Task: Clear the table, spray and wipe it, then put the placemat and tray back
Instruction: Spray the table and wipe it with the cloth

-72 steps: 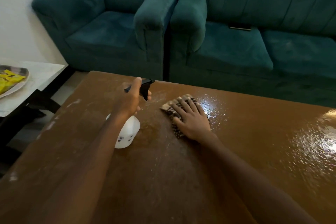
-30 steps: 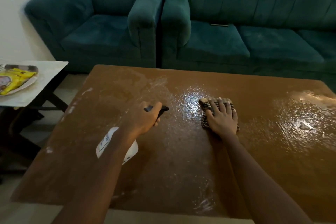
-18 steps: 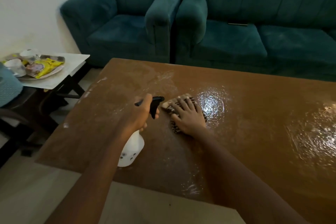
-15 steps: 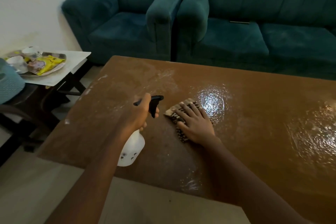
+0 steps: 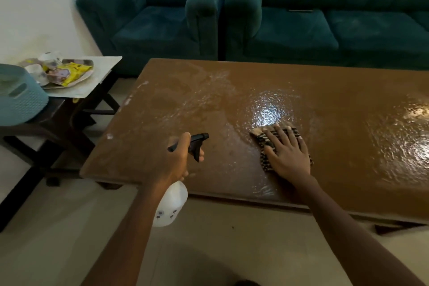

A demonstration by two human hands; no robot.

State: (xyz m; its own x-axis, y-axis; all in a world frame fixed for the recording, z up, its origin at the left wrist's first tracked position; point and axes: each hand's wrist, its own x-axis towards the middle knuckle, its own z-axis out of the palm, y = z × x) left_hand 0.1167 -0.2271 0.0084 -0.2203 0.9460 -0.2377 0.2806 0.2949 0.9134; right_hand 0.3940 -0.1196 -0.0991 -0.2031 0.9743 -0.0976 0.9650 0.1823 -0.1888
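on the brown table point(image 5: 336, 100), wet and glossy across its middle and right, the right hand point(image 5: 289, 153) lies flat with fingers spread, pressing a striped cloth point(image 5: 263, 140) to the surface, not gripping it. left hand point(image 5: 176, 160) is wrapped tight around the neck of a white spray bottle point(image 5: 171, 204), black nozzle point(image 5: 197, 138) pointing over the table, bottle body hanging past the near edge. tray point(image 5: 89, 66) of wrappers sits on a pale side table point(image 5: 109, 65) to the left, beside a blue basket point(image 5: 21, 97). teal sofas point(image 5: 301, 30) stand behind.
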